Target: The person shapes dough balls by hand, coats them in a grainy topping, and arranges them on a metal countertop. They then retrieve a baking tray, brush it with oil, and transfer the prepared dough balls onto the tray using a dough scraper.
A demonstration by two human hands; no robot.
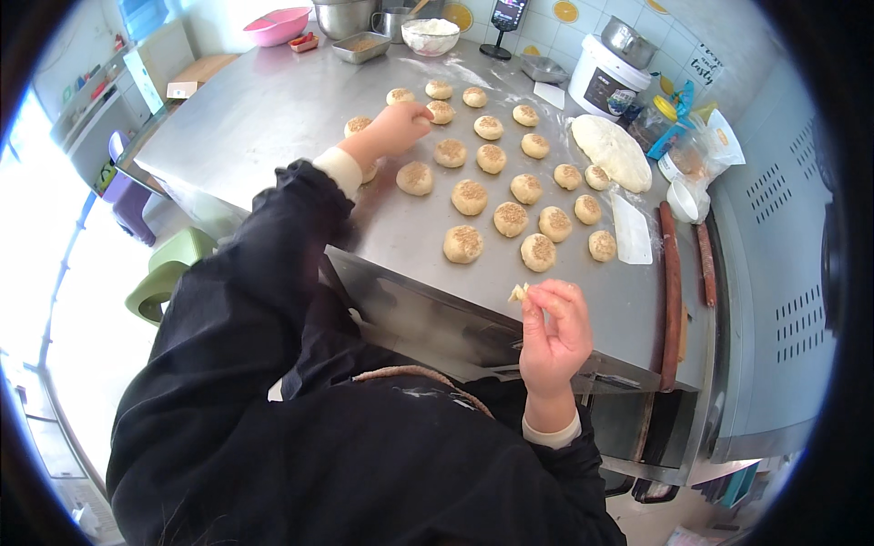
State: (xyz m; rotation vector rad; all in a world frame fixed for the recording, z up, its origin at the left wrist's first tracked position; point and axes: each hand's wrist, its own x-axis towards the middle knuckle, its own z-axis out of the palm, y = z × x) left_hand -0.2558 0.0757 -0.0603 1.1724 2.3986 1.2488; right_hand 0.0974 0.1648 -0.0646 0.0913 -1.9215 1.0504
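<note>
My left hand (403, 127) reaches over the steel worktable (246, 130), its fingertips at the near side of a seed-topped dough bun (440, 112); whether it grips anything cannot be told. My right hand (556, 334) is raised in front of the table's near edge and pinches a small scrap of dough (519, 293) between thumb and fingers. Several round buns with brownish tops lie spread between and beyond the hands, one large bun (463, 244) near the front edge. A big flattened lump of dough (611, 153) rests at the right, touching a small bun (597, 177).
A white plastic scraper (632, 229) and a long wooden rolling pin (670, 297) lie at the right. At the back stand a glass bowl of flour (430, 37), a metal tray (362, 48), a phone on a stand (508, 17) and a white bucket (607, 78).
</note>
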